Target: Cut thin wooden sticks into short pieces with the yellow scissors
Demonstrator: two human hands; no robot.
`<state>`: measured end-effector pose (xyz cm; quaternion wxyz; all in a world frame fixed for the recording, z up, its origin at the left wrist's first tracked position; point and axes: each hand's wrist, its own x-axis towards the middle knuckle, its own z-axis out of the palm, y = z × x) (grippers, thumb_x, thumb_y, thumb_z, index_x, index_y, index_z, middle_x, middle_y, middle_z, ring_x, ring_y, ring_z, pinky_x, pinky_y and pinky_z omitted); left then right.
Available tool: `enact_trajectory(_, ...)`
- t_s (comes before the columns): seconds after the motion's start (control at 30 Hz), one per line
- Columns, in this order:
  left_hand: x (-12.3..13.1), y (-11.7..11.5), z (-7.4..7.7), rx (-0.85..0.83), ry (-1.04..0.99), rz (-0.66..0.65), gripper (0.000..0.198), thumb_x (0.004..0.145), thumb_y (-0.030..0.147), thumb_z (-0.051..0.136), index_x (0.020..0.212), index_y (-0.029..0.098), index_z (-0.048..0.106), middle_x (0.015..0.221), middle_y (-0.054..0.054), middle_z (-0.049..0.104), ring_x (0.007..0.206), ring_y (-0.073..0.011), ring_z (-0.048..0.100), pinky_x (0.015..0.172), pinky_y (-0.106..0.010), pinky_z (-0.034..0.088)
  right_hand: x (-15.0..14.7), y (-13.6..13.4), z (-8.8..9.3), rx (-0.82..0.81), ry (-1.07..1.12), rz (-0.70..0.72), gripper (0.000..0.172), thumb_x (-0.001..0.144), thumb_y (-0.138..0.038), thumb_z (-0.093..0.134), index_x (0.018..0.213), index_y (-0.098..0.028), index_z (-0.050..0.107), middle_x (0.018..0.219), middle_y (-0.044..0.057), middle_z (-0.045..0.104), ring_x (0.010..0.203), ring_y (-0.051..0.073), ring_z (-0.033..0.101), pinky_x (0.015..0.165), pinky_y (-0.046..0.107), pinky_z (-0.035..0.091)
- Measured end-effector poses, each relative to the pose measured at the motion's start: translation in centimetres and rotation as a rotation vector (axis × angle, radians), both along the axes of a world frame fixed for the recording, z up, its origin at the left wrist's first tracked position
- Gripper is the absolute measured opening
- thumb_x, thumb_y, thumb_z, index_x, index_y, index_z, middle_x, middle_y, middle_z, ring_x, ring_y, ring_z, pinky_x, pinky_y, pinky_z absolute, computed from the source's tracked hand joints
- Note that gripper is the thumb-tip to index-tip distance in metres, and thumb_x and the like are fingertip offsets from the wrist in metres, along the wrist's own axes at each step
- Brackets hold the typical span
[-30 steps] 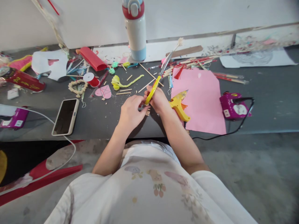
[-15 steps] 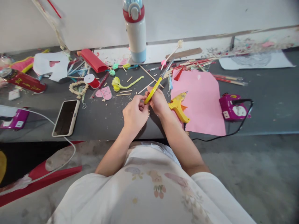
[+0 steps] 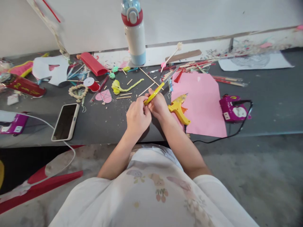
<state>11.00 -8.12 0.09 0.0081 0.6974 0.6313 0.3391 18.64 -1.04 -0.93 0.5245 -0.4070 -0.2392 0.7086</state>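
At centre, the scissors handle (image 3: 154,93) looks smooth plastic; the desk (image 3: 101,124) looks matt; at left, the phone screen (image 3: 65,122) is glossy.

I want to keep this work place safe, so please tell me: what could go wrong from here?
The yellow-handled scissors are in the right hand, with the left hand close beside it; a slip might nick a finger.
The yellow glue gun lies beside the right forearm, partly on pink paper; if hot, which I cannot see, it might burn skin.
A white cable hangs off the table by the phone; a snag might drag the phone.
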Motion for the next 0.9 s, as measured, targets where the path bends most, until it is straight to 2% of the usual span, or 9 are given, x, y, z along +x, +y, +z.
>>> enact_trajectory(0.13, -0.9, 0.2, 0.4, -0.018, 0.020, -0.016, 0.023, 0.080, 0.015, 0.047, 0.101, 0.022, 0.054, 0.069, 0.001, 0.057, 0.071, -0.0148, 0.056, 0.071, -0.028, 0.043, 0.4, 0.1, 0.1, -0.023, 0.042, -0.042, 0.027, 0.082, -0.035, 0.058, 0.069, -0.021, 0.038, 0.055, -0.007, 0.041, 0.049, 0.006, 0.043, 0.054, 0.021, 0.040)
enact_trajectory(0.37, -4.2, 1.5, 0.3, -0.113, 0.050, 0.073, 0.021, 0.080, 0.020, 0.048, 0.097, 0.023, 0.060, 0.071, 0.001, 0.063, 0.073, -0.0158, 0.059, 0.070, -0.027, 0.042, 0.7, 0.0, 0.9, -0.049, 0.066, -0.097, 0.029, 0.084, -0.039, 0.056, 0.070, -0.021, 0.038, 0.056, -0.007, 0.043, 0.049, 0.007, 0.044, 0.054, 0.023, 0.043)
enact_trajectory(0.6, -5.8, 1.9, 0.0, -0.180, 0.111, 0.090, 0.021, 0.079, 0.022, 0.050, 0.094, 0.024, 0.065, 0.064, 0.000, 0.063, 0.062, -0.0164, 0.058, 0.065, -0.027, 0.041, 0.5, -0.2, 0.8, -0.038, 0.044, -0.028, 0.032, 0.083, -0.039, 0.058, 0.065, -0.021, 0.038, 0.053, -0.006, 0.040, 0.048, 0.007, 0.043, 0.052, 0.023, 0.044)
enact_trajectory(0.77, -5.8, 1.9, 0.1, -0.180, 0.149, -0.006, 0.034, 0.077, 0.020, 0.055, 0.110, 0.024, 0.061, 0.085, -0.004, 0.066, 0.081, -0.0203, 0.060, 0.077, -0.032, 0.044, 0.6, -0.2, 0.8, -0.045, 0.057, -0.006, 0.031, 0.084, -0.038, 0.057, 0.065, -0.020, 0.039, 0.056, -0.006, 0.044, 0.048, 0.007, 0.044, 0.052, 0.023, 0.043)
enact_trajectory(0.9, -5.1, 2.1, 0.2, -0.244, 0.144, -0.067, 0.032, 0.073, 0.026, 0.063, 0.104, 0.021, 0.065, 0.091, -0.005, 0.066, 0.087, -0.0219, 0.058, 0.081, -0.033, 0.044, 0.9, -0.1, 1.1, -0.017, 0.070, -0.007, 0.029, 0.083, -0.036, 0.057, 0.067, -0.020, 0.040, 0.057, -0.006, 0.045, 0.050, 0.006, 0.045, 0.053, 0.022, 0.042)
